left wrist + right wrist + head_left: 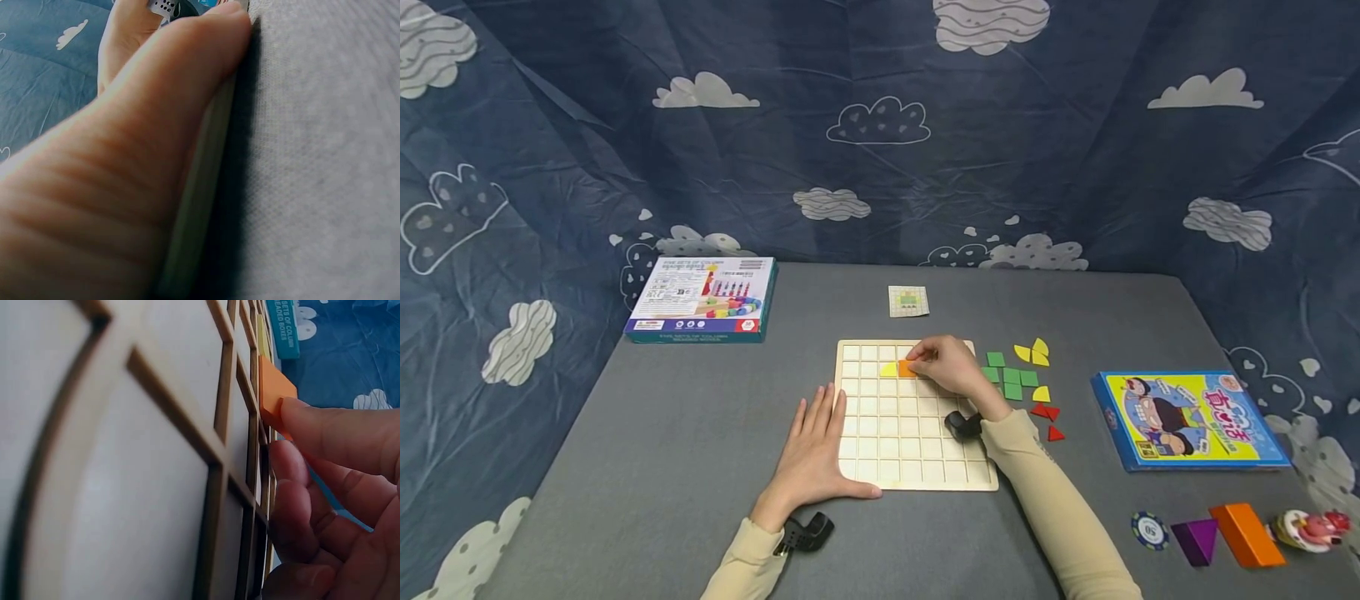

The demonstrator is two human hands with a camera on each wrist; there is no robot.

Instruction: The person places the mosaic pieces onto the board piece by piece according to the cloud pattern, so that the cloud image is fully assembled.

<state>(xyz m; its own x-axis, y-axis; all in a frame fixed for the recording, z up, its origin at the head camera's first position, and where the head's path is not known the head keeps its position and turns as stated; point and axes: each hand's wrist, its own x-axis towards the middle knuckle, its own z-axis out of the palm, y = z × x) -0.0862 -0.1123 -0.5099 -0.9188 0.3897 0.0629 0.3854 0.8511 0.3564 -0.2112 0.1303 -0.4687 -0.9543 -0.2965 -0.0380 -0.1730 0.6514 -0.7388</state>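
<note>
right hand (951,367) grip pinching orange tile (907,369) into grid board (917,477), beside yellow piece (889,369) | left hand (815,446) spread flat, steadying board | mostly unfilled, loose tiles (1012,379) waiting on surface

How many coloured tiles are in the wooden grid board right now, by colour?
Yellow tile: 1
Orange square tile: 1, pinched by the right hand
Total: 2 in the wooden grid board
</note>
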